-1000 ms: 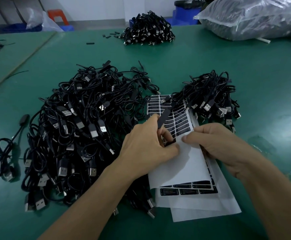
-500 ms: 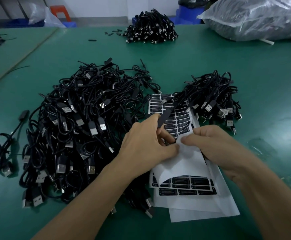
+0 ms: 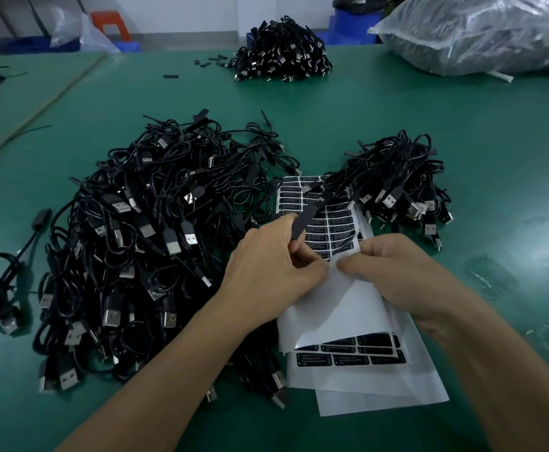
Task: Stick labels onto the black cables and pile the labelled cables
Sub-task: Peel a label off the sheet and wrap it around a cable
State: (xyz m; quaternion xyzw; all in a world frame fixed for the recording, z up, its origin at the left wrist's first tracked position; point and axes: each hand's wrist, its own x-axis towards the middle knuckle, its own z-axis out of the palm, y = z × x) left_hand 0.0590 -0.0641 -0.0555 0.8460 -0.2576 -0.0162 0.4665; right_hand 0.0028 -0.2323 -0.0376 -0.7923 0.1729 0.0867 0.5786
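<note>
On white sheet [image 3: 341,308], black labels [image 3: 328,230], illegible print

The left hand [image 3: 266,272] holds a thin black cable end [image 3: 305,220] and pinches the white label sheet [image 3: 332,308]. The right hand [image 3: 407,275] pinches the sheet just beside it. A big heap [image 3: 155,243] of black cables lies left of the sheet on the green table [image 3: 462,125], and a small heap [image 3: 397,181] lies on its far right corner.

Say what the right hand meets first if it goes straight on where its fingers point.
Probably the left hand, holding a black cable: the right hand points leftward over the label sheet, nearly at the left thumb. Whether they touch is unclear.
</note>
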